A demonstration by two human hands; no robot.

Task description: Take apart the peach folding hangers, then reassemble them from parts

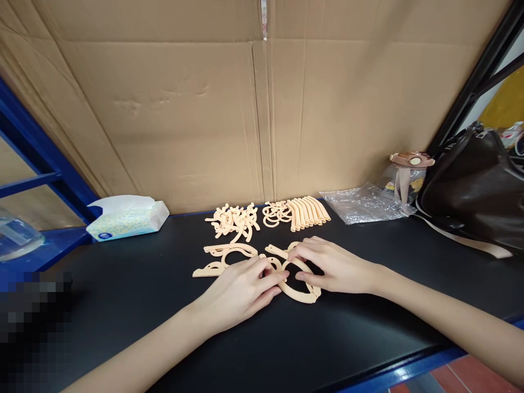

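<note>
Both hands meet mid-tabletop (164, 305): the left hand (241, 292), fingers nearly straight, and the right hand (335, 267), fingers curled, each pinch the peach curved plastic loop (298, 295) lying flat. Loose peach plastic pieces (233, 221) lie near the back edge.

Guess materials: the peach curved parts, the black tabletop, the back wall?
Peach curved parts: likely moulded plastic or rubber, matte, identical shapes, smooth rounded edges. Black tabletop: matte sheet, maybe rubber or laminate; soft sheen, can't tell which. Back wall: brown corrugated cardboard, creases and a centre seam show.
</note>
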